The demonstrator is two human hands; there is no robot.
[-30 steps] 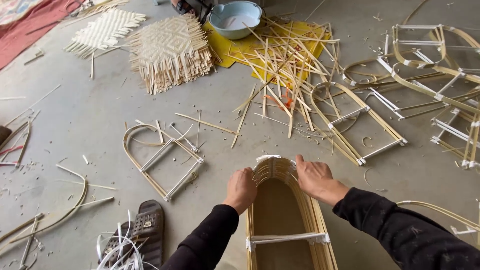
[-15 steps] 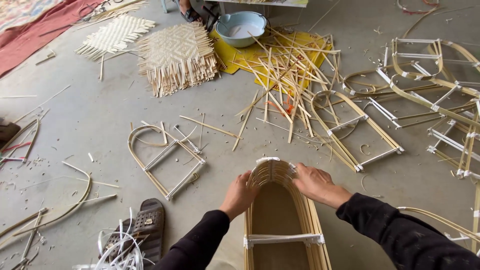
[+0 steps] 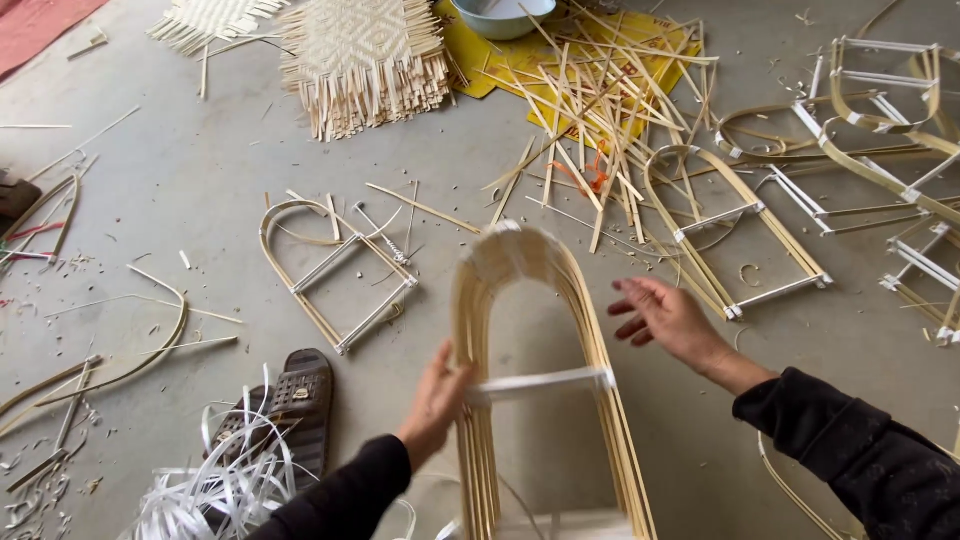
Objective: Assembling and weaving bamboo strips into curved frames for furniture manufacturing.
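One tall arched frame of pale bamboo strips (image 3: 545,400) fills the middle of the view, its long axis running from the person's lap away toward the rounded top, which points at the scattered heap of split bamboo sticks on a yellow sheet (image 3: 600,90). It is lifted off the grey concrete floor (image 3: 150,200) and tilted toward the camera. The left hand (image 3: 435,400) is the nearer one: its fingers are clamped on the frame's left rail, just where the white crossbar strap (image 3: 540,382) meets it. The right hand (image 3: 670,320) hangs just off the right rail, not touching, fingers apart and loosely curled. Beside the left arm lies a dark rubber sandal (image 3: 295,400) among white plastic strapping (image 3: 220,490).
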